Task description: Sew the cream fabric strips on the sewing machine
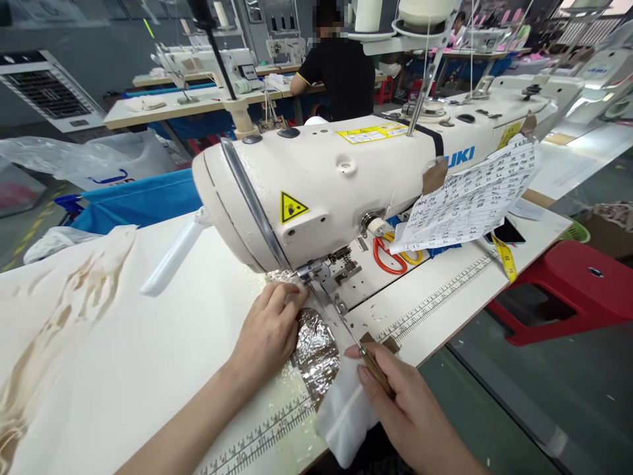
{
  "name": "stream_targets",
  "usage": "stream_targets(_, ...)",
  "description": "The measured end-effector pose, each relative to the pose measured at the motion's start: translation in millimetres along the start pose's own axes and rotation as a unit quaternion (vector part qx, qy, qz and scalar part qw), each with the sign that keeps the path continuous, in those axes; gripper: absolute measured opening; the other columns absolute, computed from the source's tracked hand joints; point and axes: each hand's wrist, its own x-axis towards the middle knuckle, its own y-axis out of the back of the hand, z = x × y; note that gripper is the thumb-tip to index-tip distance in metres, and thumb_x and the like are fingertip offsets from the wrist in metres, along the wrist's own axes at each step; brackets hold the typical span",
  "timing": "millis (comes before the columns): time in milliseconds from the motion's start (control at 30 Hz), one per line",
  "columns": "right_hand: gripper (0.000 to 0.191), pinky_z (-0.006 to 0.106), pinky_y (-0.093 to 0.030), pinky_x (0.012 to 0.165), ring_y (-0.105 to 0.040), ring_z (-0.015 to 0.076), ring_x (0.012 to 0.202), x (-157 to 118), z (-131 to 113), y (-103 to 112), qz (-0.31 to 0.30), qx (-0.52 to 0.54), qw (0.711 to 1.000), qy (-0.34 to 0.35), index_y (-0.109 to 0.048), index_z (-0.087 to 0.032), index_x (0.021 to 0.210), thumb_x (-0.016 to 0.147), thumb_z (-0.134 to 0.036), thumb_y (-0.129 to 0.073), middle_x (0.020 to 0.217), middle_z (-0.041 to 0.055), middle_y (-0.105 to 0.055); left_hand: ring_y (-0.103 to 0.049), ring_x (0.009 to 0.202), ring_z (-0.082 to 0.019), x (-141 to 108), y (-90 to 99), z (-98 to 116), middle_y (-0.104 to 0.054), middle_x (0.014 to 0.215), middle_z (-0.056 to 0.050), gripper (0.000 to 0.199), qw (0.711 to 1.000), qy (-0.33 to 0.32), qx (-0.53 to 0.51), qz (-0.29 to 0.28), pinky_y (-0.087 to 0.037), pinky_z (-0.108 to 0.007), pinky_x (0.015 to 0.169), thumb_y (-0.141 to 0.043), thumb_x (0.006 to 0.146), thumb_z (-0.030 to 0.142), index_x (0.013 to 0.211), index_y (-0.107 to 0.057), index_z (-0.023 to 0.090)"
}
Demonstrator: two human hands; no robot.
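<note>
White fabric (346, 412) at the sewing machine (316, 178)

Head view: the fabric lies at the lower centre of the frame, draping over the front edge of the table (163, 356). Right of centre, the right hand (403, 392) has its grip closed around a wooden-handled tool (376, 373), whose thin metal shaft points up and left toward the machine. At centre, the left hand (271, 320) rests beside shiny film (316, 343), fingers curled near the machine's metal parts; whether its grip pinches anything, I cannot tell. Red-handled scissors (385, 262) lie right of centre.

1 white air cooler (49, 91) upper left; red stool (588, 284) at right
</note>
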Motion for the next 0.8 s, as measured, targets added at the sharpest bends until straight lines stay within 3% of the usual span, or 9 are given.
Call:
stream_targets(133,0.022,0.027,-0.048,0.070,-0.065,0.0177,0.079,7.2,-5.5,1.8,-0.005,-0.010,1.000,0.016,-0.058,-0.024,0.114,0.103,-0.023,-0.039,0.090,0.0001,-0.067,-0.056,0.098,-0.022,-1.0,1.4,1.4,-0.059,0.107,-0.010,0.037,0.998,-0.025,-0.060,0.001,-0.055,-0.037,0.082,-0.038,0.091,-0.001,0.122,-0.052,0.015)
stream_targets(400,0.019,0.031,-0.047,0.071,-0.064,0.0210,0.080,24.0,-5.0,-3.0,-0.013,-0.069,0.997,0.020,-0.054,-0.022,0.105,0.103,-0.025,-0.036,0.087,0.0023,-0.063,-0.056,0.103,-0.028,-2.4,-2.3,0.4,-0.058,0.116,-0.015,0.037,1.000,-0.008,0.027,-0.012,-0.056,-0.044,0.080,-0.037,0.092,0.004,0.126,-0.051,0.012)
stream_targets(500,0.020,0.033,-0.047,0.072,-0.064,0.0227,0.083,29.8,-6.3,-5.0,-0.015,-0.078,0.997,0.023,-0.053,-0.020,0.107,0.103,-0.026,-0.034,0.092,0.0050,-0.064,-0.055,0.103,-0.028,-2.9,0.0,1.6,-0.057,0.114,-0.016,0.037,1.000,0.003,0.013,-0.009,-0.056,-0.044,0.081,-0.038,0.092,0.003,0.126,-0.050,0.010)
stream_targets(633,0.021,0.033,-0.047,0.071,-0.064,0.0233,0.082,33.3,-6.4,-6.4,-0.024,-0.081,0.996,0.034,-0.053,-0.019,0.106,0.102,-0.025,-0.034,0.091,0.0065,-0.065,-0.056,0.102,-0.024,-2.9,1.5,1.7,-0.058,0.110,-0.013,0.031,0.998,-0.033,-0.047,0.001,-0.055,-0.040,0.086,-0.040,0.092,0.001,0.119,-0.052,0.011)
stream_targets(800,0.022,0.033,-0.046,0.066,-0.065,0.0237,0.079,37.3,-5.8,-8.1,-0.021,-0.100,0.994,0.048,-0.054,-0.018,0.107,0.101,-0.023,-0.033,0.090,0.0073,-0.066,-0.057,0.102,-0.026,-1.4,0.1,-0.2,-0.058,0.113,-0.015,0.029,0.999,-0.048,0.003,-0.016,-0.057,-0.040,0.084,-0.040,0.093,0.005,0.119,-0.053,0.009)
